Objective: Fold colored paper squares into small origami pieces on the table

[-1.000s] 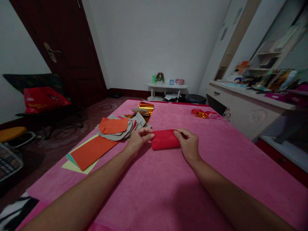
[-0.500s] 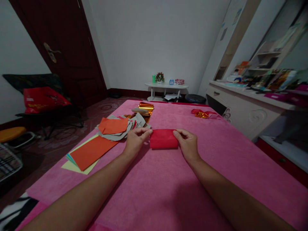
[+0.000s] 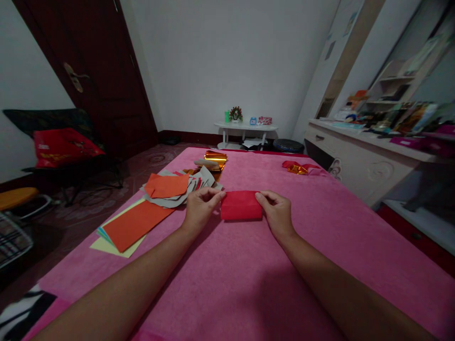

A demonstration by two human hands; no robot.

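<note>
A red rectangular sheet of paper (image 3: 241, 205), with a crease line running across it, is held just at or above the pink cloth (image 3: 227, 274); I cannot tell whether its lower edge touches. My left hand (image 3: 202, 206) pinches its upper left corner between thumb and fingers. At the upper right corner my right hand (image 3: 276, 209) grips it the same way. Close to the left hand lies a loose pile of grey paper pieces (image 3: 170, 201) with an orange piece (image 3: 167, 185) on top.
Orange sheets (image 3: 138, 225) over yellow ones (image 3: 110, 247) lie at the left. Behind the pile is shiny gold foil (image 3: 216, 158). Red and gold scraps (image 3: 298, 167) rest at the far right. A low white table (image 3: 245, 126) and a crowded dresser (image 3: 355, 137) stand beyond the cloth.
The red paper has shifted very slightly to the left. Both hands keep the same pinch on its upper corners.
</note>
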